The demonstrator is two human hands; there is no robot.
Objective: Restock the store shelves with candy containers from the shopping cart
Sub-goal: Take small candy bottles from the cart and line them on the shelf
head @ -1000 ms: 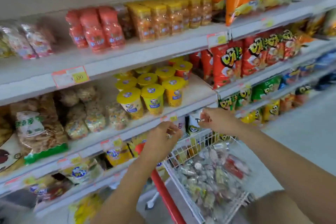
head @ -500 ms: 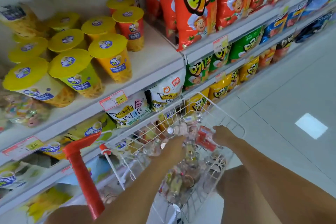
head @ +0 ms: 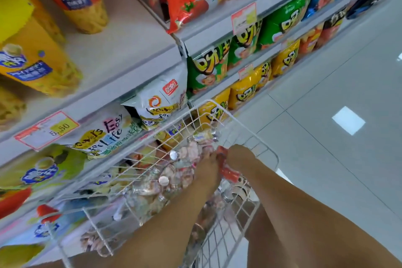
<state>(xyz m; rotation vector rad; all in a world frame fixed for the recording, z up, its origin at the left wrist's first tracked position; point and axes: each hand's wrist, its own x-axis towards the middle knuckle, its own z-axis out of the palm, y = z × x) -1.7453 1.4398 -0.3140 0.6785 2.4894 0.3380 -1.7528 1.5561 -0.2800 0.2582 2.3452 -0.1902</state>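
The white wire shopping cart (head: 256, 135) stands against the shelves, filled with several clear candy containers (head: 174, 172) with small round caps. Both my hands are down inside it. My right hand (head: 240, 158) curls around a red candy container (head: 227, 173) near the cart's far right side. My left hand (head: 207, 172) lies right beside it against the same red container, its fingers hidden among the clear ones. The white shelf (head: 121, 85) above the cart carries yellow cup-shaped snack containers (head: 39, 65) at the left.
Snack bags (head: 208, 67) in green, yellow and red fill the shelves beyond the cart. A white bag (head: 161, 102) hangs over the cart's far rim. A price tag (head: 46, 129) sits on the shelf edge. Grey tiled floor (head: 326, 137) opens to the right.
My view has dropped from the shelves towards the cart. Both hands went from the shelf edge down into the cart, and my right hand has closed on the red container.
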